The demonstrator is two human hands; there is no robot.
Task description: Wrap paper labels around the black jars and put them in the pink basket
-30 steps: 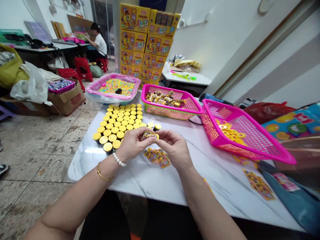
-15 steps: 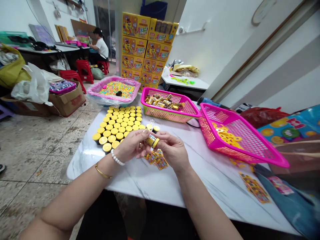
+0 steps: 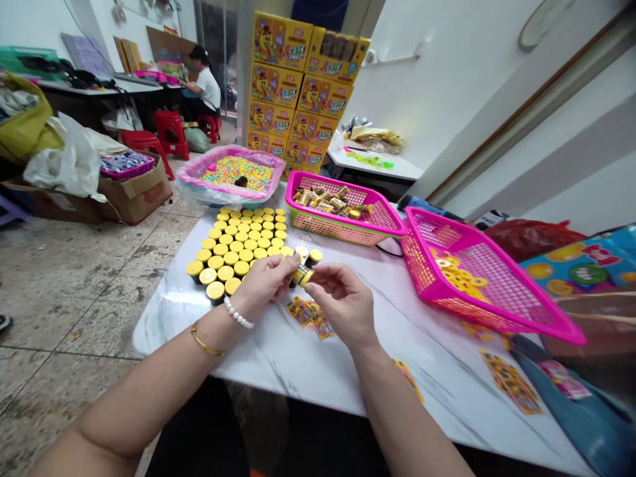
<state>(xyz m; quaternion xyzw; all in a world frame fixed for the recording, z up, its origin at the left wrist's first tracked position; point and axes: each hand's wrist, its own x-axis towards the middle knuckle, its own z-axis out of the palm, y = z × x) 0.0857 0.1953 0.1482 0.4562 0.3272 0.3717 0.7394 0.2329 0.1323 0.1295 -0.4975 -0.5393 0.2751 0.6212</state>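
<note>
In the head view, my left hand (image 3: 268, 281) pinches a small yellow-lidded jar (image 3: 300, 274), which is tilted on its side above the table. My right hand (image 3: 345, 301) has its thumb and bent forefinger at the jar's lid end, the other fingers curled loosely. Just below lie several printed orange stickers or cards (image 3: 311, 317) on the white marbled table (image 3: 318, 371). Left of and beyond my left hand, many similar jars with yellow lids (image 3: 231, 257) stand upright in close rows.
Behind stand a pink-lined basin of coloured beads (image 3: 233, 171), a pink basket of jars (image 3: 342, 218) and, at right, a pink basket with yellow rings (image 3: 457, 275). More printed cards (image 3: 511, 381) lie at right. Yellow boxes (image 3: 278, 86) are stacked behind. A person (image 3: 203, 83) sits far left.
My right hand's fingers have loosened and drawn slightly back from the jar. The jar has tilted a little in my left hand. The view has shifted slightly.
</note>
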